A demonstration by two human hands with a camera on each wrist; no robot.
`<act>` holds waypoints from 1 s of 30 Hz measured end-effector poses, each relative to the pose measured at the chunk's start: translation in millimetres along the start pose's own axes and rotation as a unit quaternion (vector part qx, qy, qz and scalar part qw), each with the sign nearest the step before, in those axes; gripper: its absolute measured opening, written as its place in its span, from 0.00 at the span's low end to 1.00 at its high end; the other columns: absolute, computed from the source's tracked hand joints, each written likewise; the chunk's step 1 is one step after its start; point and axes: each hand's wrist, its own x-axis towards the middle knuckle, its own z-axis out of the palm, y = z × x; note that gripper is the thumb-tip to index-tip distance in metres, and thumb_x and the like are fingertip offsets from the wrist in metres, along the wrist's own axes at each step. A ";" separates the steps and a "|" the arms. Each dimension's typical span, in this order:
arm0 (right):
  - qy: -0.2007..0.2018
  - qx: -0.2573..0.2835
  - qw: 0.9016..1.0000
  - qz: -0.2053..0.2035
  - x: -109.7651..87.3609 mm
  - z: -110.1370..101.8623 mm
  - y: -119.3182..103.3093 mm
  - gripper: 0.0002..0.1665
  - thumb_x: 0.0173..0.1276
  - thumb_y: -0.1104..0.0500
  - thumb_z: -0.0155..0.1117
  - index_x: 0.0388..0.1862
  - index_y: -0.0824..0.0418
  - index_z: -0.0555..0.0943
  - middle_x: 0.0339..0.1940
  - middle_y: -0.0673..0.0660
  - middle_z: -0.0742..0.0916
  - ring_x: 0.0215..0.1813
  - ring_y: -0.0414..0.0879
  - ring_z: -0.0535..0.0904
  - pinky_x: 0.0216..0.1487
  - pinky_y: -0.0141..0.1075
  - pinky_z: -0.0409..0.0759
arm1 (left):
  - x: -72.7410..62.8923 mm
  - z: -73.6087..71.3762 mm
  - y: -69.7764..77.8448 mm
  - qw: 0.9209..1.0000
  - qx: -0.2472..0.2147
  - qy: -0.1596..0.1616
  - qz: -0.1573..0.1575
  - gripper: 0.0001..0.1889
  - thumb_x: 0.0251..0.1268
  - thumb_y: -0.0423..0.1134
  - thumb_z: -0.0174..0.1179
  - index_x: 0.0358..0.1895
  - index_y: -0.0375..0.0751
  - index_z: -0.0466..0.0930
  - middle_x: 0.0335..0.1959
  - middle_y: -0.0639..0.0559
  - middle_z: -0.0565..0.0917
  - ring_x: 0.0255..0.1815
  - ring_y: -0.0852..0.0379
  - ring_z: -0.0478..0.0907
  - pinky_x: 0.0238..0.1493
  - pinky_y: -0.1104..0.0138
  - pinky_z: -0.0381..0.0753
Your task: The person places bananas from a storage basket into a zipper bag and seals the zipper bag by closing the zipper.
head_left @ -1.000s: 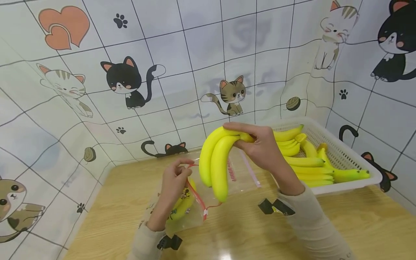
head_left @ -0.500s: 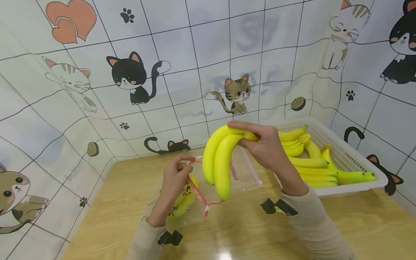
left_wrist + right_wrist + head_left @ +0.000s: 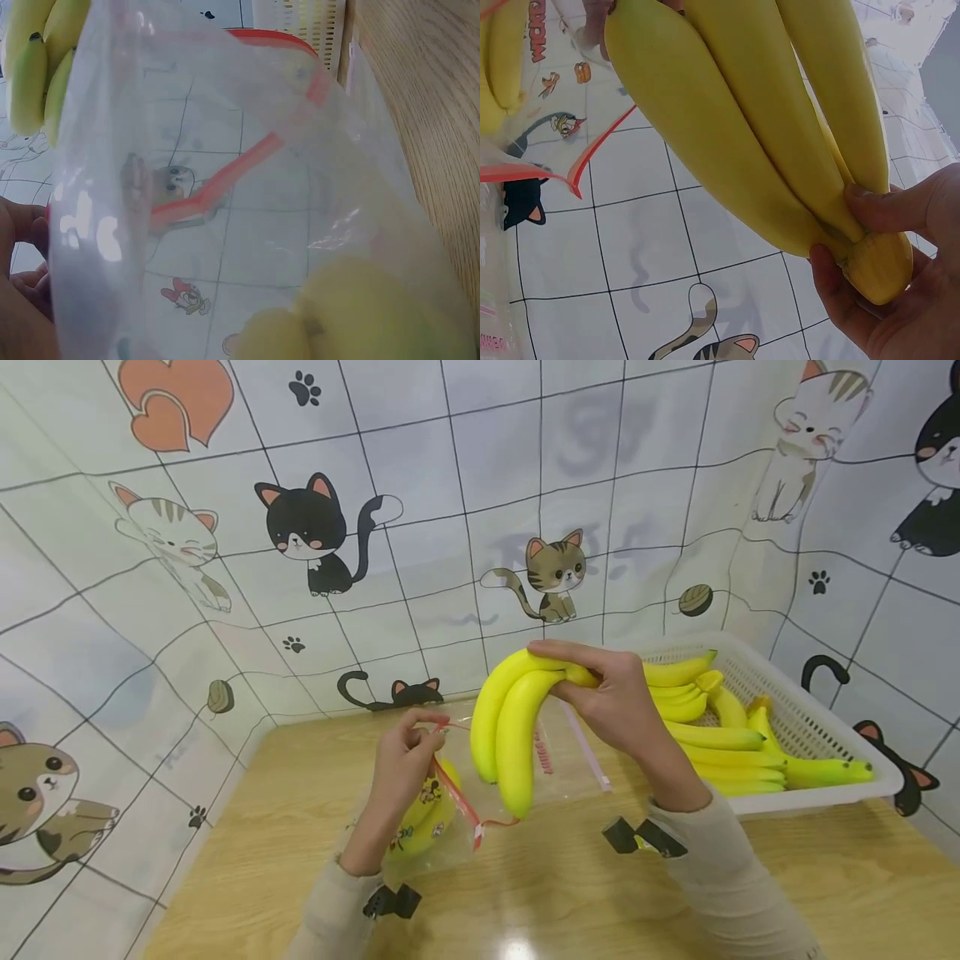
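My right hand (image 3: pixel 611 693) grips a bunch of yellow bananas (image 3: pixel 517 743) by its stem end, the fruits hanging down above the table. In the right wrist view the thumb and fingers (image 3: pixel 889 206) close around the crown of the bunch (image 3: pixel 742 127). My left hand (image 3: pixel 401 764) pinches the rim of a clear zip bag (image 3: pixel 453 856) with a red zipper and small cartoon prints. The bag's mouth stands apart, facing the held bunch. Inside it lies another bunch of bananas (image 3: pixel 423 822), seen through the film in the left wrist view too.
A white perforated basket (image 3: pixel 817 722) on the right holds several banana bunches (image 3: pixel 727 756). Behind the held bunch, a clear bag with a pink-purple zipper (image 3: pixel 585 747) lies flat on the wooden table (image 3: pixel 300 793). A cat-printed tile-pattern sheet (image 3: pixel 450 552) surrounds the table.
The head view has turned slightly left, so everything appears shifted a little right. Both hands keep their holds, and the held bunch stays beside the bag's mouth.
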 end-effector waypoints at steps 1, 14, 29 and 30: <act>0.001 -0.002 1.000 -0.001 0.3 0.6 0.4 0.27 0.59 0.77 0.73 0.57 0.60 0.88 0.57 0.59 0.90 0.57 0.28 0.84 0.52 0.23 0.83 | 0.6 -0.4 -0.2 1.000 -0.001 0.000 0.001 0.13 0.68 0.29 0.58 0.50 0.46 0.86 0.13 0.55 0.68 0.13 0.59 0.64 0.16 0.71 0.61; -0.014 -0.018 1.000 0.013 1.1 10.6 3.7 0.28 0.59 0.77 0.73 0.56 0.58 0.89 0.56 0.56 0.91 0.53 0.31 0.84 0.46 0.21 0.81 | 3.2 -4.0 0.3 1.000 0.002 0.005 0.005 0.13 0.69 0.28 0.58 0.51 0.45 0.86 0.12 0.55 0.68 0.12 0.59 0.64 0.16 0.71 0.61; -0.026 -0.039 0.999 -0.005 -0.4 19.8 9.4 0.26 0.58 0.75 0.74 0.55 0.59 0.89 0.54 0.57 0.91 0.34 0.41 0.79 0.28 0.24 0.69 | 3.1 -4.0 1.0 1.000 -0.005 -0.001 0.013 0.13 0.68 0.28 0.57 0.51 0.42 0.85 0.12 0.55 0.67 0.12 0.58 0.64 0.15 0.71 0.61; -0.028 -0.042 0.999 -0.003 -0.8 20.6 9.5 0.26 0.59 0.75 0.74 0.55 0.58 0.89 0.54 0.57 0.91 0.34 0.41 0.79 0.27 0.25 0.69 | 2.9 -3.7 0.5 1.000 -0.005 -0.001 0.012 0.13 0.68 0.28 0.57 0.50 0.42 0.85 0.12 0.55 0.67 0.12 0.58 0.64 0.15 0.71 0.61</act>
